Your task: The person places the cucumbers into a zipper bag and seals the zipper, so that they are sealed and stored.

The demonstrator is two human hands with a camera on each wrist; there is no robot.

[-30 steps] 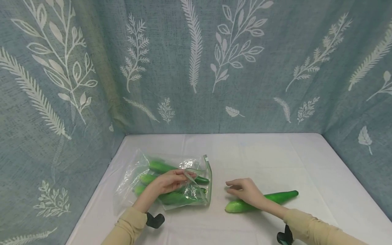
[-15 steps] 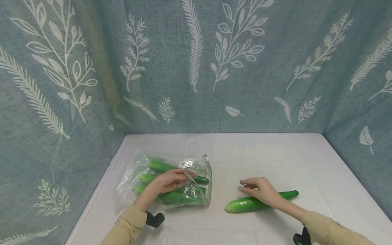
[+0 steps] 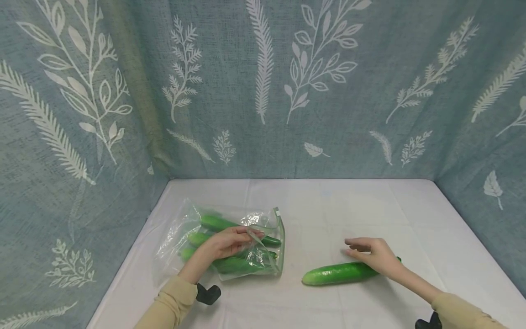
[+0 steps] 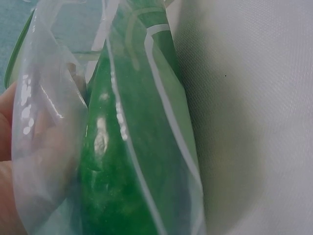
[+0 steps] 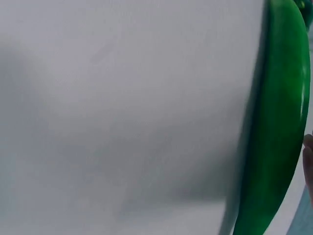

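Note:
A clear zip bag (image 3: pixel 168 249) lies on the left half of the table, its green-edged mouth facing right. Several green cucumbers (image 3: pixel 214 222) are inside it. My left hand (image 3: pixel 227 243) pinches the bag's plastic near the mouth; in the left wrist view a cucumber (image 4: pixel 115 166) shows behind the film beside my fingers (image 4: pixel 7 191). One loose cucumber (image 3: pixel 334 275) lies on the right side of the table, its darker end partly hidden. Over that end hovers my right hand (image 3: pixel 376 257), fingers loosely bent and holding nothing. The same cucumber fills the right edge of the right wrist view.
White cloth covers the table (image 3: pixel 324 205). A blue-grey curtain (image 3: pixel 287 151) with pale leaf prints hangs along the back and both sides. Dark wrist-camera mounts (image 3: pixel 208 294) hang beneath both forearms.
My right hand has moved steadily rightward above the loose cucumber, from its pale end toward its dark end. The cucumber stays put. My left hand and the bag have not visibly moved.

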